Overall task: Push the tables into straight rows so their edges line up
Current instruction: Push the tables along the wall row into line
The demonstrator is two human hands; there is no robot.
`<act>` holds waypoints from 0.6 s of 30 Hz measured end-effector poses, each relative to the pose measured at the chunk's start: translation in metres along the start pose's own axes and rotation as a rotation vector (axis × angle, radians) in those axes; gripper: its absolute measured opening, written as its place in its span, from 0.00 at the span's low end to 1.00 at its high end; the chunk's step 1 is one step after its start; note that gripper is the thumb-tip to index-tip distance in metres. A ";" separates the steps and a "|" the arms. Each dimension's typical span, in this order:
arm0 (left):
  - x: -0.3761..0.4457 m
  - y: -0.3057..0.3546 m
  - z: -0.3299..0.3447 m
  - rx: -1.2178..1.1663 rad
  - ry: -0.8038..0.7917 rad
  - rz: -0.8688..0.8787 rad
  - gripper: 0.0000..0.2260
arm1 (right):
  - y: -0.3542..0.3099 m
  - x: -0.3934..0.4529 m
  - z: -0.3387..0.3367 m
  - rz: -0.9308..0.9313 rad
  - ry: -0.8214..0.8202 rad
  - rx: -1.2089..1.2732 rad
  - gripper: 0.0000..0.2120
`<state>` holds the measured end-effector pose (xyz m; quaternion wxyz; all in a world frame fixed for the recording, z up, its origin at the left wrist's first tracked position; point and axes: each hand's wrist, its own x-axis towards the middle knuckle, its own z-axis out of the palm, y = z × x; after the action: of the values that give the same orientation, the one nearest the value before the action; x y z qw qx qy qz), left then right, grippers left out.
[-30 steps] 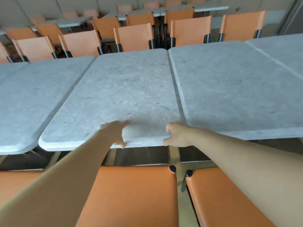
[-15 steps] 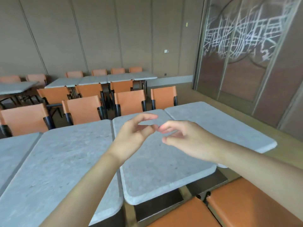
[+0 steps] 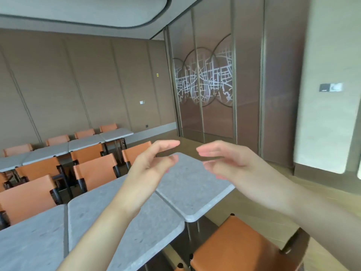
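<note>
A: What are the fingers doing?
B: Left hand [image 3: 151,163] and right hand [image 3: 232,163] are raised in the air, fingers loosely spread, tips facing each other, holding nothing.
A: And the tables?
B: Below the hands: the end table [image 3: 193,189] sits at the right, its near edge stepped out of line with the middle table [image 3: 125,227] beside it. An orange chair [image 3: 240,247] stands near right.
A: Any writing?
B: None legible.

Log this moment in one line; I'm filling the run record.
left hand: open, in air | right hand: open, in air | end table: untouched, near edge out of line with next table
</note>
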<state>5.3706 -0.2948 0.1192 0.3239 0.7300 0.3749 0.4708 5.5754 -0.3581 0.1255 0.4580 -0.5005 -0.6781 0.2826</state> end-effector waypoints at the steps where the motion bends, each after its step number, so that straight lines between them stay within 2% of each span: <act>1: 0.002 0.016 0.026 -0.014 -0.017 0.014 0.11 | 0.005 -0.013 -0.027 0.002 0.031 0.028 0.13; 10: 0.013 0.153 0.280 -0.210 -0.188 0.101 0.11 | 0.054 -0.158 -0.263 0.074 0.288 0.127 0.12; 18: 0.032 0.231 0.437 -0.272 -0.352 0.139 0.11 | 0.090 -0.245 -0.417 0.090 0.476 0.168 0.12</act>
<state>5.8415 -0.4377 0.1726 0.4464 0.7745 0.1945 0.4038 6.0092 -0.5886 0.1421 0.6316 -0.5427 -0.5026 0.2323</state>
